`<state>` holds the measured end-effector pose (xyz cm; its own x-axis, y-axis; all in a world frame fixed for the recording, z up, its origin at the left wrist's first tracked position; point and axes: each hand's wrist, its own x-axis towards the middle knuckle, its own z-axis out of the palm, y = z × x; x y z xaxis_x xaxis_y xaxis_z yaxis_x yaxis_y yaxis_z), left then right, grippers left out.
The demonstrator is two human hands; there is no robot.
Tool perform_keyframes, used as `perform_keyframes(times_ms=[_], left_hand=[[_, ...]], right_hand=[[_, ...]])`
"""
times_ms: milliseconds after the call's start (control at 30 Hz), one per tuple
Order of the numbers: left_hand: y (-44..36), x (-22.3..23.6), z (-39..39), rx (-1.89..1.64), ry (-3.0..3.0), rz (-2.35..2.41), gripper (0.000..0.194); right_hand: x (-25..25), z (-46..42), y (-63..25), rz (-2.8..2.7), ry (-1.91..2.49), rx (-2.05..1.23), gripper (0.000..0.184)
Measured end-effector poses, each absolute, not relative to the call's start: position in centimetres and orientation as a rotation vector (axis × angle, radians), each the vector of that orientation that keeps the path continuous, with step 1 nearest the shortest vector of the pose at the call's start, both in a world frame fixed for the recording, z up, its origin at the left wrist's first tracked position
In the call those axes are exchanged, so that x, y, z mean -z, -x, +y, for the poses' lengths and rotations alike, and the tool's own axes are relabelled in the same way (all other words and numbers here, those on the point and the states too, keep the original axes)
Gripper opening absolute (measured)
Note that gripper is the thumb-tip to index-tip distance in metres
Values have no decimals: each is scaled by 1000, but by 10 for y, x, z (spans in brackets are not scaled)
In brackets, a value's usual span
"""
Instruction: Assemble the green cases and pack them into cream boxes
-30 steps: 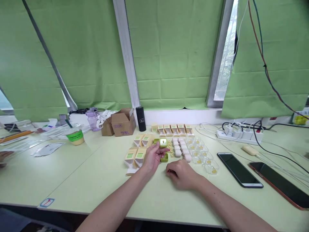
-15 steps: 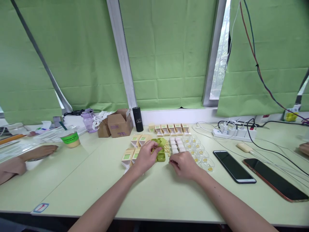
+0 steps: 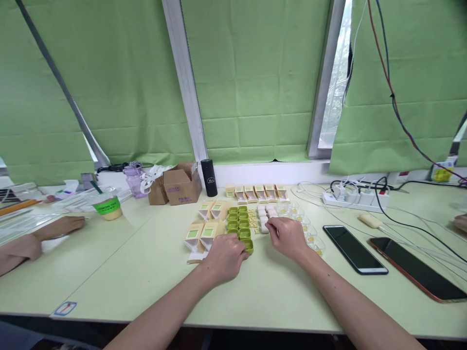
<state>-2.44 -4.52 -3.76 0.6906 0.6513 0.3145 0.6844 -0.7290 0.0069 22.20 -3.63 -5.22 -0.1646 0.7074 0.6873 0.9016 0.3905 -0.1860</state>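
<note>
My left hand (image 3: 226,256) is curled at the near end of two columns of small green square boxes (image 3: 243,223). Its fingers are closed against the nearest box, the fingertips partly hidden. My right hand (image 3: 287,236) hovers at the near end of the white soft-looking blocks (image 3: 263,221), fingers pinched together; whatever lies between them is hidden. Small yellowish pieces (image 3: 251,218) stand in a narrow column between boxes and blocks. Clear plastic cups with yellow centres (image 3: 310,230) sit behind and beside my right hand. To the left stand open folded cartons with green windows (image 3: 207,232).
More small cartons (image 3: 259,192) line the back of the table. A black bottle (image 3: 209,178) and cardboard box (image 3: 182,184) stand behind. Two phones (image 3: 354,249), a power strip (image 3: 355,201) and cables lie right. At left are a drink cup (image 3: 108,206) and another person's hand (image 3: 65,226).
My left hand has come down toward me from over the middle of the green boxes, uncovering both columns. My right hand has shifted slightly right and away from me.
</note>
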Motion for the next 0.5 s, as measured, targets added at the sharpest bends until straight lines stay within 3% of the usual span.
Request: perform_keyframes(times_ms=[500], left_hand=[[22, 36, -45, 227, 2712, -1229, 25]], right_hand=[[50, -39, -218, -1945, 1514, 341, 25]])
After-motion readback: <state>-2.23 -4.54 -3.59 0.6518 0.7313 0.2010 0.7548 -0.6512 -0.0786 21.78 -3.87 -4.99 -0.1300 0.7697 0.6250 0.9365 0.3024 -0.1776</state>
